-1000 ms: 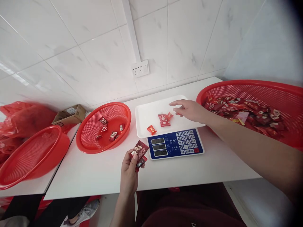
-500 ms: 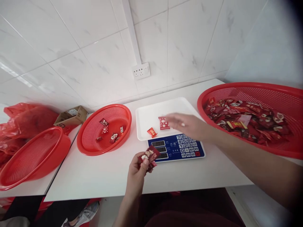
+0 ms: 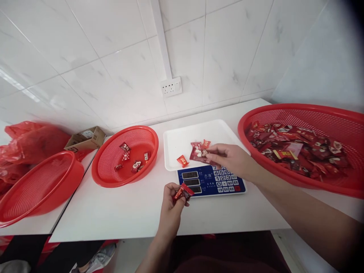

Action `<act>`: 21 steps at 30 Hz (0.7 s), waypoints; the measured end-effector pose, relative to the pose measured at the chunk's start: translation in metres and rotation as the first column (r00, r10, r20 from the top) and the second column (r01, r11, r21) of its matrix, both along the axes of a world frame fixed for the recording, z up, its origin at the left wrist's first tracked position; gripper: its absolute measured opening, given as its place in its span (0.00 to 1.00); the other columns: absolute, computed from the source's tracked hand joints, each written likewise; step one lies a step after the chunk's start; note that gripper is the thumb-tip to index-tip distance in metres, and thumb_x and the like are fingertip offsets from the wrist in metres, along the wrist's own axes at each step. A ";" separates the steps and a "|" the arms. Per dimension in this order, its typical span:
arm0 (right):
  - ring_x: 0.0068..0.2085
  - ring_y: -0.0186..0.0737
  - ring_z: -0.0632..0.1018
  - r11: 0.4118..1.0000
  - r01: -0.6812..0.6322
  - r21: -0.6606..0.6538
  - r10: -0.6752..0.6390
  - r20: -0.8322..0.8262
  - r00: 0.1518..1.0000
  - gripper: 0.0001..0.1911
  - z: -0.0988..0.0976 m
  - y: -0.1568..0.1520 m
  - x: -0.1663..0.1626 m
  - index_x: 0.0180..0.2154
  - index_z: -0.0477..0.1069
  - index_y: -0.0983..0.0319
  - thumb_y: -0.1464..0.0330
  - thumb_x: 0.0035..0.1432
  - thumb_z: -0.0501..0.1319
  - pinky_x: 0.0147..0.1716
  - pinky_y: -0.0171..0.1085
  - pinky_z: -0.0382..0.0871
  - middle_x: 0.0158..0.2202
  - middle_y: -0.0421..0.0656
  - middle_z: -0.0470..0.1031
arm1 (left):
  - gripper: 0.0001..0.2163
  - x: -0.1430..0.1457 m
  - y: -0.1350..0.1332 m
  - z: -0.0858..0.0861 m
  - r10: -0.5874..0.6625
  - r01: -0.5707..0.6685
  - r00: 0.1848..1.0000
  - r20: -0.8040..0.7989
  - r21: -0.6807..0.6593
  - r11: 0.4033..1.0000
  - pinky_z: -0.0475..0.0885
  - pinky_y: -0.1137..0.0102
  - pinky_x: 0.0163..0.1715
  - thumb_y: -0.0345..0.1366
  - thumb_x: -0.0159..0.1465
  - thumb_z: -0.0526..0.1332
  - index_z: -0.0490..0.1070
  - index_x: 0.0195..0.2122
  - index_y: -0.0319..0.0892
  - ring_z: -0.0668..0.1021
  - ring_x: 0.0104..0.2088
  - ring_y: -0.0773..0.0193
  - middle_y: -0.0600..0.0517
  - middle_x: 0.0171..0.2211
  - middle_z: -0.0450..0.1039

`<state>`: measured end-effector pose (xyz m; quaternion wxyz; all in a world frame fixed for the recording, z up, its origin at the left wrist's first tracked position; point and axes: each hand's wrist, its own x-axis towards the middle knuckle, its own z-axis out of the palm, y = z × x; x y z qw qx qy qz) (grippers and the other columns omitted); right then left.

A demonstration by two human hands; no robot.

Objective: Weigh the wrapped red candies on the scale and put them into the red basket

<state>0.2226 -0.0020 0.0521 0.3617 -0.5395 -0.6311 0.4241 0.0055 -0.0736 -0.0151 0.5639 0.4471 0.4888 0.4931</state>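
Observation:
My left hand hovers in front of the scale and pinches a small red candy packet. My right hand is over the front of the white scale tray, its fingers closed on a dark red candy packet. Behind that packet another red candy shows on the tray. One more red candy lies at the tray's front left. The blue scale panel with displays and keypad sits below.
A big red basket full of red candies stands on the right. A smaller red basket with several candies stands left of the scale. Farther left are an empty red basket, a cardboard box and red plastic bags.
My right hand came back over the tray and picked up a dark red candy packet. My left hand moved slightly right and turned its packet edge-on.

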 end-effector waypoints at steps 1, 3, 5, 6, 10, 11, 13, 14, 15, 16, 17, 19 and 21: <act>0.34 0.39 0.78 0.999 0.020 0.042 -0.020 -0.005 1.000 0.19 0.000 0.005 -0.001 0.46 0.72 0.59 0.57 0.57 0.56 0.34 0.39 0.74 0.37 0.43 0.78 | 0.09 -0.001 0.000 0.001 0.027 -0.027 1.000 0.005 -0.009 1.000 0.68 0.72 0.30 0.32 0.56 0.61 0.62 0.37 0.45 0.74 0.29 0.67 0.55 0.32 0.73; 0.44 0.41 0.77 0.988 0.052 0.149 -0.058 0.036 0.998 0.22 -0.003 0.009 -0.003 0.53 0.69 0.57 0.59 0.58 0.56 0.43 0.42 0.73 0.48 0.44 0.75 | 0.09 -0.002 0.000 0.004 0.041 -0.041 0.999 -0.001 -0.023 0.999 0.68 0.70 0.33 0.32 0.56 0.61 0.62 0.37 0.45 0.74 0.29 0.67 0.55 0.32 0.73; 0.49 0.43 0.75 0.969 0.056 0.241 -0.088 0.121 0.989 0.22 -0.007 0.005 -0.006 0.54 0.67 0.56 0.59 0.58 0.55 0.47 0.43 0.71 0.54 0.44 0.71 | 0.08 -0.003 -0.002 0.007 0.003 -0.004 1.000 -0.031 -0.035 0.999 0.69 0.69 0.36 0.33 0.56 0.62 0.63 0.36 0.44 0.74 0.30 0.67 0.54 0.31 0.74; 0.48 0.43 0.75 0.966 0.045 0.256 -0.088 0.159 0.983 0.21 -0.008 0.000 -0.008 0.53 0.68 0.57 0.59 0.59 0.55 0.46 0.43 0.71 0.53 0.44 0.71 | 0.08 -0.003 -0.004 0.009 -0.028 0.026 0.998 -0.049 -0.046 0.999 0.69 0.68 0.36 0.33 0.56 0.63 0.64 0.36 0.44 0.74 0.30 0.66 0.54 0.31 0.74; 0.37 0.40 0.77 0.976 -0.209 0.068 0.191 0.214 0.958 0.17 -0.013 -0.030 -0.016 0.46 0.73 0.58 0.58 0.59 0.55 0.37 0.39 0.70 0.41 0.43 0.78 | 0.13 -0.003 -0.008 0.007 -0.145 0.142 0.989 -0.040 -0.058 0.988 0.68 0.69 0.36 0.33 0.54 0.66 0.66 0.40 0.44 0.75 0.33 0.64 0.52 0.33 0.74; 0.35 0.39 0.77 0.957 -0.290 0.011 0.281 0.213 0.936 0.16 -0.013 -0.038 -0.019 0.44 0.74 0.58 0.59 0.59 0.56 0.35 0.37 0.69 0.38 0.42 0.78 | 0.14 -0.002 -0.008 0.006 -0.169 0.168 0.985 -0.025 -0.044 0.985 0.68 0.69 0.37 0.33 0.55 0.66 0.66 0.40 0.44 0.75 0.35 0.64 0.52 0.34 0.74; 0.32 0.37 0.75 0.924 -0.378 -0.065 0.383 0.206 0.901 0.12 -0.013 -0.049 -0.023 0.39 0.75 0.58 0.61 0.59 0.56 0.31 0.34 0.66 0.34 0.40 0.78 | 0.11 0.001 -0.008 0.003 -0.215 0.215 0.977 -0.001 -0.014 0.976 0.69 0.68 0.39 0.34 0.56 0.66 0.66 0.39 0.44 0.75 0.37 0.63 0.51 0.36 0.74; 0.31 0.37 0.74 0.921 -0.380 -0.086 0.390 0.203 0.898 0.11 -0.014 -0.053 -0.024 0.36 0.74 0.59 0.62 0.59 0.56 0.29 0.33 0.64 0.31 0.40 0.77 | 0.10 0.002 -0.008 0.002 -0.235 0.235 0.972 0.005 -0.002 0.972 0.69 0.67 0.40 0.35 0.57 0.66 0.67 0.38 0.44 0.76 0.38 0.62 0.50 0.37 0.74; 0.29 0.36 0.73 0.925 -0.366 -0.102 0.379 0.198 0.904 0.11 -0.014 -0.056 -0.024 0.32 0.73 0.60 0.63 0.60 0.56 0.28 0.33 0.63 0.28 0.39 0.76 | 0.10 0.003 -0.008 0.002 -0.250 0.250 0.968 0.011 0.009 0.968 0.69 0.66 0.41 0.36 0.57 0.66 0.67 0.37 0.43 0.76 0.39 0.62 0.49 0.39 0.74; 0.28 0.35 0.72 0.932 -0.346 -0.111 0.362 0.194 0.912 0.11 -0.015 -0.057 -0.023 0.29 0.72 0.60 0.63 0.60 0.55 0.27 0.33 0.62 0.26 0.39 0.74 | 0.10 0.004 -0.007 0.002 -0.257 0.257 0.966 0.015 0.021 0.966 0.70 0.66 0.41 0.36 0.57 0.67 0.68 0.37 0.43 0.76 0.39 0.61 0.48 0.41 0.73; 0.27 0.35 0.71 0.939 -0.326 -0.113 0.343 0.191 0.920 0.12 -0.016 -0.058 -0.021 0.28 0.70 0.60 0.63 0.59 0.55 0.26 0.32 0.61 0.25 0.39 0.73 | 0.11 0.005 -0.006 0.002 -0.254 0.253 0.967 0.010 0.032 0.967 0.70 0.65 0.41 0.37 0.56 0.67 0.68 0.37 0.43 0.76 0.39 0.60 0.48 0.41 0.73; 0.27 0.36 0.71 0.951 -0.294 -0.099 0.309 0.198 0.930 0.12 -0.016 -0.055 -0.015 0.27 0.69 0.60 0.62 0.59 0.55 0.26 0.33 0.61 0.25 0.39 0.72 | 0.12 0.003 -0.003 0.004 -0.223 0.225 0.974 -0.042 0.046 0.973 0.71 0.67 0.38 0.39 0.57 0.66 0.69 0.40 0.44 0.76 0.36 0.61 0.49 0.37 0.74; 0.27 0.36 0.70 0.974 -0.222 -0.053 0.228 0.234 0.945 0.13 -0.015 -0.048 -0.006 0.27 0.69 0.59 0.60 0.59 0.55 0.26 0.34 0.61 0.24 0.38 0.72 | 0.12 -0.003 0.000 0.007 -0.162 0.170 0.980 -0.116 0.058 0.984 0.70 0.68 0.34 0.41 0.59 0.64 0.69 0.42 0.43 0.75 0.31 0.63 0.52 0.28 0.74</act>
